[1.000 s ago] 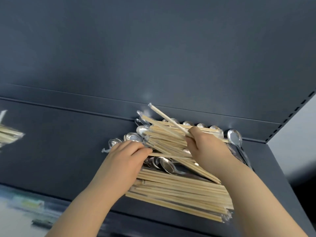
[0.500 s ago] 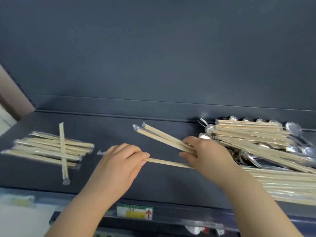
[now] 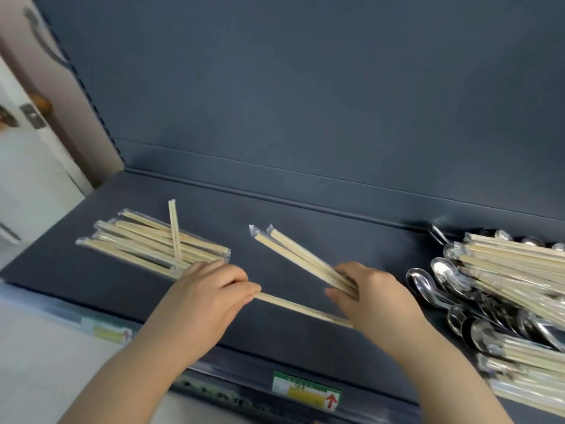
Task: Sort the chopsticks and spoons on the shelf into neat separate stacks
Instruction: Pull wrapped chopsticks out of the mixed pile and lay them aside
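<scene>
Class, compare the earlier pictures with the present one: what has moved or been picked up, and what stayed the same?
Both hands left the mixed pile and moved left toward the sorted chopstick stack. The right hand carried two wrapped packs out; the left hand drew out a single pack. Unchanged: the right hand's grip, the pile itself, and the stack with one pack across it.

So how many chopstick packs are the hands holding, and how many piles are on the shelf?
Held chopstick packs: 3 (right hand two, left hand one)
Piles on shelf: 2 (chopstick stack, mixed heap)
Total: 5
</scene>
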`<act>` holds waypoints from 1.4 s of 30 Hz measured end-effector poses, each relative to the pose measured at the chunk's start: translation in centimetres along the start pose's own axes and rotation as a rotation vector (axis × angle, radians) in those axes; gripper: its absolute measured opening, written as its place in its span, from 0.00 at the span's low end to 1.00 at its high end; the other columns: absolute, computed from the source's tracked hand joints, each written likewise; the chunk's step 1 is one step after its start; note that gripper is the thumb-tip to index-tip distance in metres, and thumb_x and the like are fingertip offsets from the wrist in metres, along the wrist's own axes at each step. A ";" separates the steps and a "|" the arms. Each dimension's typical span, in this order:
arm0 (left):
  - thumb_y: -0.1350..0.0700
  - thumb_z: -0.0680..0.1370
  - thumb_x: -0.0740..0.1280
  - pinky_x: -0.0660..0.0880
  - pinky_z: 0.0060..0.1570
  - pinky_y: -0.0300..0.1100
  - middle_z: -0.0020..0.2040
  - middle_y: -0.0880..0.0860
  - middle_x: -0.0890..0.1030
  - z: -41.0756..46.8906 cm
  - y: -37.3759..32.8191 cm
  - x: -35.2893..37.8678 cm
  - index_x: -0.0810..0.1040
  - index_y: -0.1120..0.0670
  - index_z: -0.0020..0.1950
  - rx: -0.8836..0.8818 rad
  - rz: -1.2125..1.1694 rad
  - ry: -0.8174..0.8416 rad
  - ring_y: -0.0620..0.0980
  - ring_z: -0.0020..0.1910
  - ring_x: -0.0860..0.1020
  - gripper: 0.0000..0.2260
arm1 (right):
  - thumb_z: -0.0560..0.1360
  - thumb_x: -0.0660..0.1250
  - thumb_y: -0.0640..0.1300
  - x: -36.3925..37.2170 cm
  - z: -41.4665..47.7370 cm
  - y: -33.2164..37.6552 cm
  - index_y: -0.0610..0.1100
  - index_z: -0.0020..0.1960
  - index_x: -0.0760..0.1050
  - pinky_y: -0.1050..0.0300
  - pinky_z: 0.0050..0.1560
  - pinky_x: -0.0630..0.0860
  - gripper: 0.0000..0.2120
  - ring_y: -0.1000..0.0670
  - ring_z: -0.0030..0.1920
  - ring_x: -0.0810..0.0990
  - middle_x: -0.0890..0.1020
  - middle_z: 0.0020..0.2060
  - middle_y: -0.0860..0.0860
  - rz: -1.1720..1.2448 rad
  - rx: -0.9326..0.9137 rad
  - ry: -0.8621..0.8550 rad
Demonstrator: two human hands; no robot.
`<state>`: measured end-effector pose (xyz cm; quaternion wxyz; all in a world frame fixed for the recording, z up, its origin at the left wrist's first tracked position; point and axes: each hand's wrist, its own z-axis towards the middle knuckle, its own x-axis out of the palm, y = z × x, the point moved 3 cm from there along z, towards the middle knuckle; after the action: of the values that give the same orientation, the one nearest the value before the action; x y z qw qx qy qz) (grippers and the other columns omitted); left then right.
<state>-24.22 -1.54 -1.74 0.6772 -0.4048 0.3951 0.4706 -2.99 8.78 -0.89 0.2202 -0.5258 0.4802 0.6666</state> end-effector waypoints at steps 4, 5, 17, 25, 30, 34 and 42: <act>0.50 0.74 0.59 0.75 0.43 0.44 0.42 0.45 0.80 -1.6 3.7 -1.1 0.84 0.50 0.49 -0.065 0.008 -0.030 0.45 0.43 0.75 0.14 | 0.75 0.63 0.56 1.2 2.1 3.4 0.57 0.57 0.71 0.56 0.42 0.76 0.11 0.52 0.41 0.78 0.78 0.41 0.56 0.035 -0.037 0.032; 0.50 0.74 0.59 0.75 0.44 0.44 0.43 0.44 0.80 -2.0 4.9 -1.5 0.84 0.50 0.49 -0.081 0.016 -0.029 0.45 0.44 0.74 0.14 | 0.75 0.63 0.56 1.7 2.7 4.5 0.57 0.57 0.71 0.56 0.42 0.75 0.11 0.52 0.40 0.78 0.78 0.41 0.56 0.043 -0.044 0.038; 0.56 0.63 0.80 0.78 0.39 0.44 0.43 0.42 0.80 -5.5 21.9 -1.6 0.83 0.46 0.47 0.002 -0.014 0.180 0.46 0.42 0.78 0.15 | 0.74 0.61 0.61 11.5 10.0 20.8 0.52 0.58 0.70 0.56 0.46 0.72 0.18 0.47 0.50 0.77 0.77 0.51 0.52 -0.094 0.031 0.089; 0.57 0.64 0.79 0.76 0.38 0.43 0.42 0.45 0.78 -5.6 23.9 -0.1 0.83 0.49 0.44 0.144 -0.093 0.072 0.48 0.42 0.76 0.12 | 0.77 0.60 0.47 14.3 10.4 21.7 0.52 0.63 0.70 0.55 0.53 0.72 0.14 0.48 0.59 0.70 0.74 0.57 0.53 -0.155 0.104 0.055; 0.55 0.61 0.80 0.74 0.36 0.44 0.40 0.45 0.78 -5.2 24.5 -0.4 0.83 0.50 0.41 0.193 -0.040 0.016 0.49 0.40 0.76 0.13 | 0.74 0.59 0.37 14.6 11.9 21.8 0.53 0.61 0.71 0.56 0.54 0.64 0.19 0.49 0.58 0.69 0.77 0.56 0.56 -0.127 0.061 0.070; 0.51 0.60 0.81 0.75 0.37 0.44 0.42 0.45 0.78 -5.5 25.5 -1.1 0.83 0.49 0.43 0.198 -0.034 0.006 0.49 0.41 0.77 0.14 | 0.74 0.65 0.48 15.1 12.2 22.9 0.55 0.65 0.69 0.55 0.61 0.63 0.20 0.51 0.62 0.69 0.75 0.60 0.58 -0.113 0.064 0.051; 0.42 0.62 0.76 0.75 0.45 0.48 0.49 0.46 0.79 -4.1 25.7 -1.7 0.81 0.48 0.55 0.171 0.049 0.046 0.50 0.48 0.78 0.23 | 0.70 0.55 0.63 17.3 10.4 23.9 0.50 0.59 0.77 0.50 0.55 0.75 0.26 0.49 0.56 0.80 0.81 0.56 0.53 -0.280 -0.056 -0.094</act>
<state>-49.92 0.03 -6.16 0.6884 -0.3462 0.4591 0.4421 -33.24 3.62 -7.10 0.3186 -0.5617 0.3725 0.6665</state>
